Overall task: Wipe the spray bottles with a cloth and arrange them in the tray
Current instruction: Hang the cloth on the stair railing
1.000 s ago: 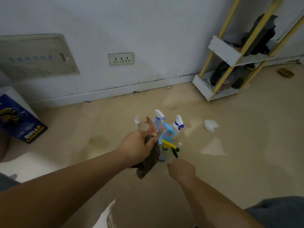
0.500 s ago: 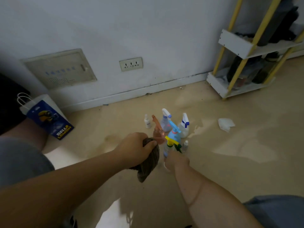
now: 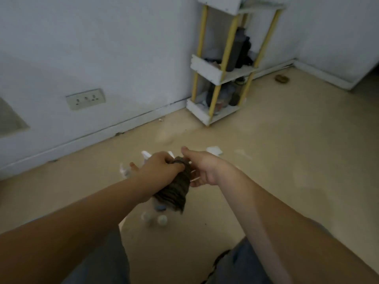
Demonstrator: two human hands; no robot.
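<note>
Right hand [image 3: 205, 171] risen beside left hand [image 3: 161, 168], left gripping cloth [image 3: 176, 188] between hands

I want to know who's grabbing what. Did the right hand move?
Yes. The right hand has reached forward, away from the person, to beside the cloth, and is now much closer to the white tissue on the floor.

Home room, beige floor [image 3: 287, 160], wall socket [image 3: 85, 99], yellow-posted storage rack [image 3: 223, 66] holding household clutter

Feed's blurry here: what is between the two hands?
Head view: the brown cloth hangs between them, its top gripped by the left hand; the right hand is open beside it.
</note>
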